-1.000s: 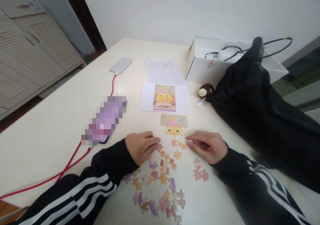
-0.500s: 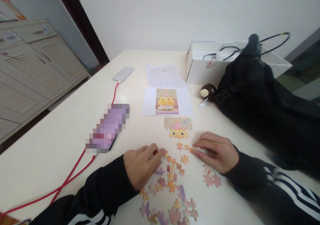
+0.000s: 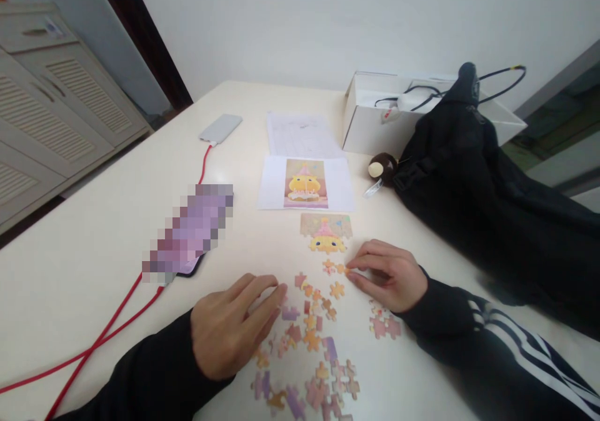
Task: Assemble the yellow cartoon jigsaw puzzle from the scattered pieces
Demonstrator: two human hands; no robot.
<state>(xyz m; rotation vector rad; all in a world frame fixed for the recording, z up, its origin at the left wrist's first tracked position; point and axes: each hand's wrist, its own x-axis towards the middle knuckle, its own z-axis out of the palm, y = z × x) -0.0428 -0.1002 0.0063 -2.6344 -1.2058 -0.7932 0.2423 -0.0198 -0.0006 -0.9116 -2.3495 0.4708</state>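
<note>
Head view: A pale table (image 3: 126,233) runs back to a white wall (image 3: 281,27), with a louvred cabinet (image 3: 89,99) at far left. A white box (image 3: 375,124) holding cords sits at the back right, beside a black bag (image 3: 469,177) with a brown charm (image 3: 386,168). At left, a red cable (image 3: 96,347) lies near a phone (image 3: 190,230), its screen blurred, and a grey slab (image 3: 221,127) rests farther back. A sheet with a printed yellow character (image 3: 272,183) lies at the centre, overlapping a paler paper (image 3: 302,133).

Just below the sheet is a partly joined puzzle (image 3: 325,233), showing a pink hat and two eyes. Loose pieces (image 3: 312,340) spread toward the near edge, between the hands. The left hand (image 3: 234,327) is loosely curled, thumb and forefinger apart, its fingertips just beside the loose pieces. The right hand (image 3: 391,274) pinches a small orange piece (image 3: 345,270) between thumb and forefinger, below the joined section; a pink cluster (image 3: 385,328) lies near its wrist.
</note>
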